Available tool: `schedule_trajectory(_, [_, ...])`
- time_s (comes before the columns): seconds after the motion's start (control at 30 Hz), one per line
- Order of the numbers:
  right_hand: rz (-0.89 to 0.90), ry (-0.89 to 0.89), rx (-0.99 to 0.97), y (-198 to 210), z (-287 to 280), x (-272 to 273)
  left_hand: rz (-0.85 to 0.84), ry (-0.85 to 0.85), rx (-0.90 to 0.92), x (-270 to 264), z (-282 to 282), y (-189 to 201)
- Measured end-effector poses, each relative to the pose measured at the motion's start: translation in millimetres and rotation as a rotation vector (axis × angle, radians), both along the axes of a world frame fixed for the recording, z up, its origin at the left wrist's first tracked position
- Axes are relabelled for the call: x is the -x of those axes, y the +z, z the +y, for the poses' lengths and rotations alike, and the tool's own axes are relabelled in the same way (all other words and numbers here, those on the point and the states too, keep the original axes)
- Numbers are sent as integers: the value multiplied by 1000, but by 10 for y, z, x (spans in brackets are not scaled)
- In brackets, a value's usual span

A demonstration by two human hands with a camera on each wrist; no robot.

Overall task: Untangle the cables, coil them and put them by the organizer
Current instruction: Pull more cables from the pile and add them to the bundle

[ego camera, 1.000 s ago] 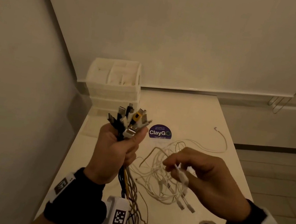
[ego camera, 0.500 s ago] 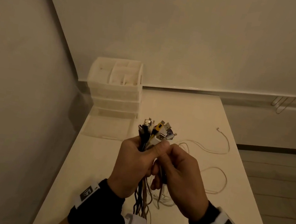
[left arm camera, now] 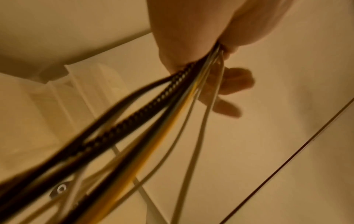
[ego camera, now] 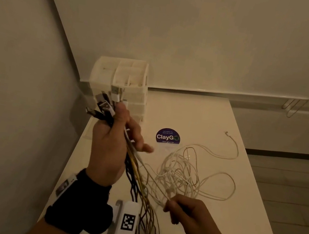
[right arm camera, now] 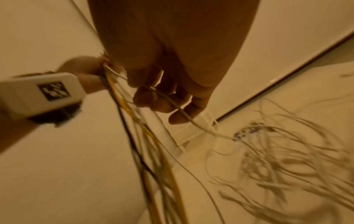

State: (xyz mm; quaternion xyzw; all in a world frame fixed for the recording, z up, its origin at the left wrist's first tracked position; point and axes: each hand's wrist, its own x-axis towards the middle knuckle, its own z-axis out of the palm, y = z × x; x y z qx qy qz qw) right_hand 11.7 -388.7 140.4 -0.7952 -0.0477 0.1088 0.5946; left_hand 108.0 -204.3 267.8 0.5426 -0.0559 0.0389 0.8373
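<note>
Fingers of the left hand (ego camera: 108, 146) curl in a tight grip around a bundle of cables (ego camera: 133, 166), held upright above the left side of the counter (ego camera: 234, 220), with the plugs (ego camera: 107, 101) fanned out above the thumb and the index finger stretched out to the right. From the left wrist view the dark, yellow and white strands (left arm camera: 172, 106) run out from under the closed palm. Below the fist they hang down past a wrist camera (ego camera: 126, 225) toward the near edge.

Lower and to the right, the right hand (ego camera: 192, 218) is raised just above the counter near its front edge, its fingers bent and pinching one thin white cable (right arm camera: 178, 109) that leads off into a loose white tangle (ego camera: 185, 174). That tangle lies on the middle of the counter, between the two hands and a little farther back, with long loops trailing right and one end (ego camera: 228, 133) reaching far right.

Beyond the tangle a round purple sticker (ego camera: 168, 137) is stuck on the counter. The white organizer (ego camera: 133, 81), a stack of drawers with open compartments on top, stands in the far left corner against the wall, partly hidden behind the raised plugs.
</note>
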Motion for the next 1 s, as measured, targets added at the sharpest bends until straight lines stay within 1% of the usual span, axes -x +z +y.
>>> schedule_trajectory(0.13, [17, -63, 31, -219, -149, -59, -41, -23, 17, -44, 162, 63])
schedule_trajectory(0.27, [1, -76, 171, -360, -241, -158, -154, -58, -33, -58, 328, 150])
schedule_trajectory(0.3, [-19, -92, 214, -371, -257, -190, -174, -74, -89, -49, 352, 167])
schedule_trajectory(0.33, [-46, -110, 252, -358, -267, -227, -193, -80, -195, -32, 344, 164])
schedule_trajectory(0.4, [-98, -135, 302, -239, -255, -329, -217, -78, -476, 43, 231, 87])
schedule_trajectory(0.43, [-125, -140, 314, -127, -234, -383, -217, -108, -564, 100, 132, 31])
schedule_trajectory(0.53, [-193, -126, 262, 387, -177, -507, -187, -261, -691, 233, -153, -190])
schedule_trajectory(0.6, [-194, -134, 166, 700, -166, -551, -123, -295, -697, 258, -260, -308])
schedule_trajectory(0.63, [-180, -145, 73, 805, -164, -558, -111, -282, -673, 250, -289, -360])
schedule_trajectory(0.7, [-136, -172, -125, 928, -165, -553, -112, -235, -636, 231, -337, -451])
schedule_trajectory(0.73, [-125, -188, -179, 963, -169, -539, -111, -212, -621, 229, -350, -477])
schedule_trajectory(0.8, [-141, -191, -194, 976, -181, -506, -125, -165, -617, 216, -359, -492])
schedule_trajectory(0.87, [-184, -147, -184, 977, -177, -453, -133, -145, -590, 187, -350, -472])
schedule_trajectory(1.0, [-235, -77, -317, 833, -109, -352, -150, -55, -467, 104, -257, -371])
